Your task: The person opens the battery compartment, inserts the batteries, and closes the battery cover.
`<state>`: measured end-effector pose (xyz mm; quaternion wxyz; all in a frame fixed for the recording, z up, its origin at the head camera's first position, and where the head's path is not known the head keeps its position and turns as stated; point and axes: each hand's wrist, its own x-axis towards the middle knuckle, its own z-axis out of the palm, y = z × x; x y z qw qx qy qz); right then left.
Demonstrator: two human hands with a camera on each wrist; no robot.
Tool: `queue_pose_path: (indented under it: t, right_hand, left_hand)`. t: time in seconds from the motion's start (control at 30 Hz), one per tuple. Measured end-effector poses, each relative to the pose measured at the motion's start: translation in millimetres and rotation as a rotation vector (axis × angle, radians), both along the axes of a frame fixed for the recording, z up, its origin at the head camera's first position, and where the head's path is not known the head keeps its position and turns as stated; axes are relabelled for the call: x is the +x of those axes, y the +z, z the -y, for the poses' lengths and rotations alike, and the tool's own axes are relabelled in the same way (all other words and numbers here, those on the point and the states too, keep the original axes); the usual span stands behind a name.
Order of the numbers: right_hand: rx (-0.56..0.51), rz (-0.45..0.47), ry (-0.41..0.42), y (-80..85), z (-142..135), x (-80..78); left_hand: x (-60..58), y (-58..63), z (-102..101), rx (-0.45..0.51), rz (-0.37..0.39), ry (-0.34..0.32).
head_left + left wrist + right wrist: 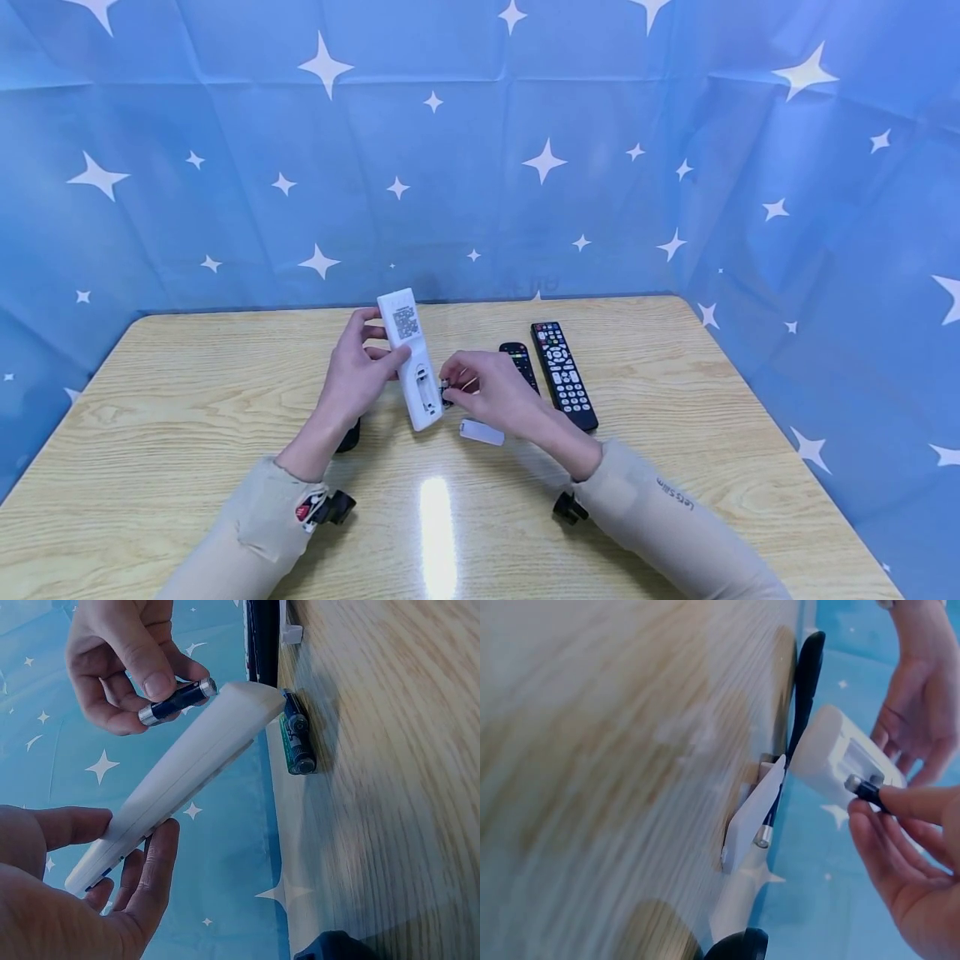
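My left hand (360, 367) holds a white remote control (405, 333) raised over the table, thumb on its back and fingers behind it. Its back faces the head camera, showing a printed label and an uncovered battery compartment (426, 392). Between thumb and fingers, my right hand (487, 387) pinches a dark battery (178, 702) with silver ends, right beside the remote's lower end. The white battery cover (482, 432) lies on the table below the right hand. More batteries (298, 735) rest on the tabletop in the left wrist view.
Two black remotes lie right of the hands: a longer one (564, 375) and a shorter one (517, 358), partly covered by the right hand. Another dark object (349, 437) shows beside the left wrist. A blue starred curtain (480, 167) stands behind the wooden table (225, 400).
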<state>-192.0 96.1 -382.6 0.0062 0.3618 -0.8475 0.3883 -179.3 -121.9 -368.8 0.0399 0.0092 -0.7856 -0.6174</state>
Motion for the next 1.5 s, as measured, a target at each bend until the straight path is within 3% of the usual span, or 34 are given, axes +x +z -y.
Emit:
queue_pose_path:
  t: [0.43, 1.23, 1.37, 1.5]
  right_hand:
    - [-0.076, 0.012, -0.004, 0.3, 5.4, 3.1]
    - [-0.048, -0.051, -0.019, -2.8, 6.3, 5.0]
    - [-0.082, -0.024, -0.053, -3.4, 5.6, 5.0]
    - [-0.108, 0.07, -0.1, -2.9, 5.6, 4.0]
  left_hand:
    - [0.4, -1.6, -3.6, 0.001, 0.011, -0.024]
    - [2.0, 0.2, -8.3, 0.053, -0.023, -0.085]
    - [2.1, 0.2, -8.9, 0.067, -0.023, -0.088]
    - [2.4, -0.4, -9.1, 0.07, -0.026, -0.101]
